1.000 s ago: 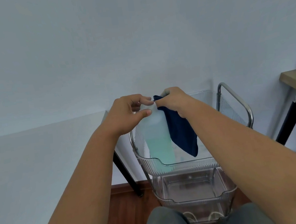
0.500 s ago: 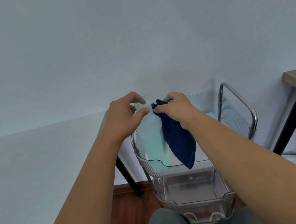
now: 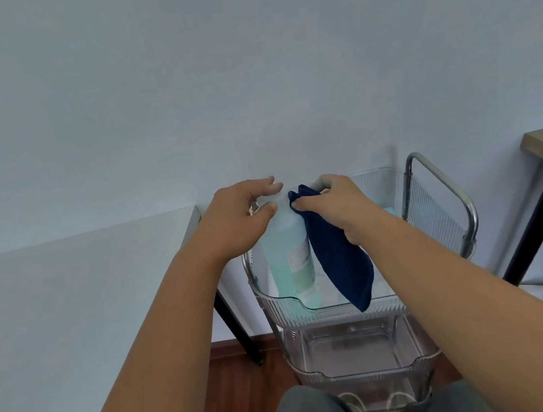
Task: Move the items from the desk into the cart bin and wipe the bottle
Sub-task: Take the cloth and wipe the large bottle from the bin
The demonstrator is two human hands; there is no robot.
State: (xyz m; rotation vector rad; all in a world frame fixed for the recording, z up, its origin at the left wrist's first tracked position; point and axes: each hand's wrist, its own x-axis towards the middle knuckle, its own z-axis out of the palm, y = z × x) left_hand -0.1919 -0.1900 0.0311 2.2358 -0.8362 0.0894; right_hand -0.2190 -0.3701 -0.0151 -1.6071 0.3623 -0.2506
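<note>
Above top cart bin [image 3: 328, 305]: left hand [image 3: 231, 225] loosely around bottle [image 3: 287, 255] top, right hand [image 3: 336, 207] pinching dark blue cloth [image 3: 340, 266] against it; label [image 3: 299, 257] writing unreadable.

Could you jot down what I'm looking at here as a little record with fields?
setting: white desk beside a clear cart
bottle: pale green, upright in the top bin
cloth: dark blue, hanging against the bottle's side
left hand: fingers loosely around the bottle's top
right hand: gripping the cloth
lower bin: looks empty
</note>
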